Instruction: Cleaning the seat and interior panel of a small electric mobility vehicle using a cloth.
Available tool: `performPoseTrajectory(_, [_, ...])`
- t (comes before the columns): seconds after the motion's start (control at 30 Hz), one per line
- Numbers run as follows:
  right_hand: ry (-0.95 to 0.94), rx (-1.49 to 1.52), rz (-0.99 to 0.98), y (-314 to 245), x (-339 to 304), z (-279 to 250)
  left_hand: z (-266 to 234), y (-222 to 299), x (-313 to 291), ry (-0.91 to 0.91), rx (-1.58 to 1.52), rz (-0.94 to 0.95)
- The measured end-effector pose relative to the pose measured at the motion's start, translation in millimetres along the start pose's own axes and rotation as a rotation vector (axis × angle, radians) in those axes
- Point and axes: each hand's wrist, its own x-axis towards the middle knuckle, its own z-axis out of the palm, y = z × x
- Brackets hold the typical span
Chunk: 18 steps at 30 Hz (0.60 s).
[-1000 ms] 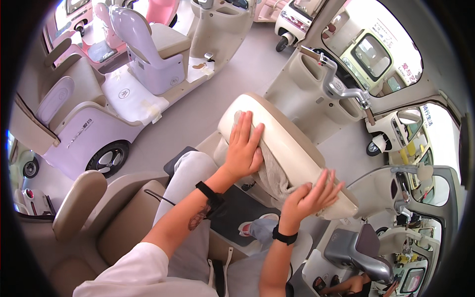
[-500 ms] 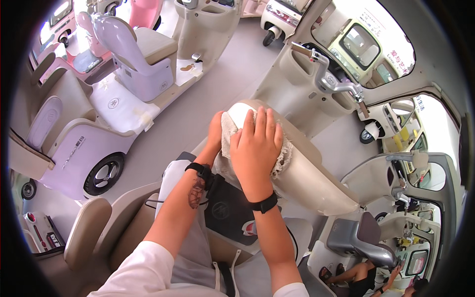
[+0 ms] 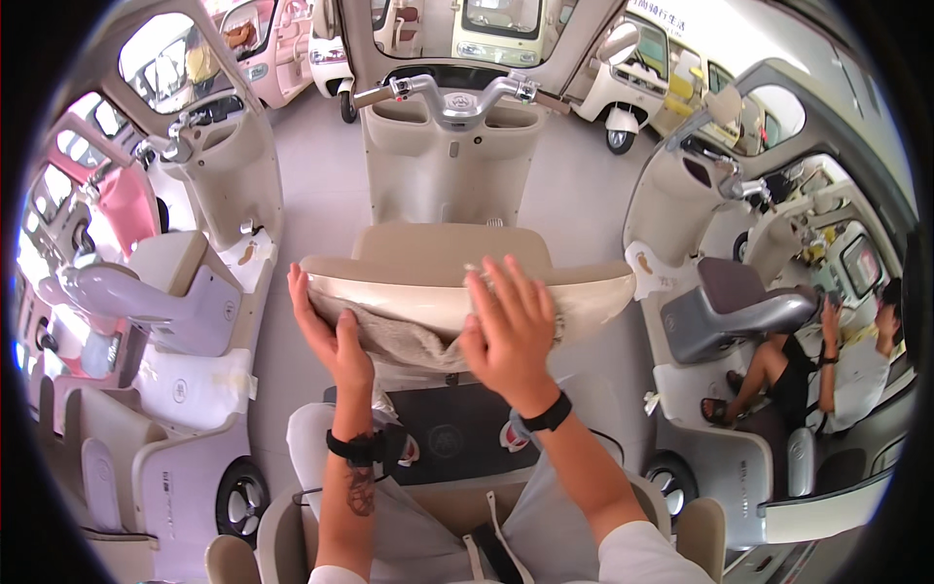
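Note:
The backrest of a small vehicle seat lies crosswise ahead of me, with a glossy cream shell and a beige pad behind. A rumpled greyish-beige cloth hangs along the shell's near side. My right hand presses the cloth against the shell, fingers stretched upward over it; bits of cloth show past the fingertips and at the hand's right side. At the backrest's left end, my left hand has its fingers extended along the edge and its thumb apart, beside the cloth. Whether those fingers bear any weight is unclear.
Beyond the backrest stands a beige front panel with handlebars. A lilac vehicle is at left, a grey one at right, where a person sits. A dark mat lies below my hands.
My view has turned, bringing the backrest level across the middle. My left hand has moved off the cloth's far side to the backrest's left end. The right hand stays on the cloth.

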Motion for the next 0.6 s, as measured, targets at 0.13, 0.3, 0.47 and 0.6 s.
performPoseTrajectory(0.13, [0.104, 0.020, 0.111, 48.8, -10.2, -7.3, 25.5, 32.6, -0.8, -0.222, 0.252, 0.122])
performPoseTrajectory(0.3, [0.234, 0.015, 0.224, 83.1, -49.1, -10.1, 78.5, 86.5, -18.8, -0.566, 0.675, 0.332])
performPoseTrajectory(0.47, [0.325, 0.055, 0.339, 106.0, -110.5, 11.6, 147.4, 110.3, -56.0, -0.613, 0.710, 0.460])
performPoseTrajectory(0.6, [0.298, 0.128, 0.407, 118.0, -136.1, 27.1, 186.1, 111.9, -74.3, -0.642, 0.717, 0.584])
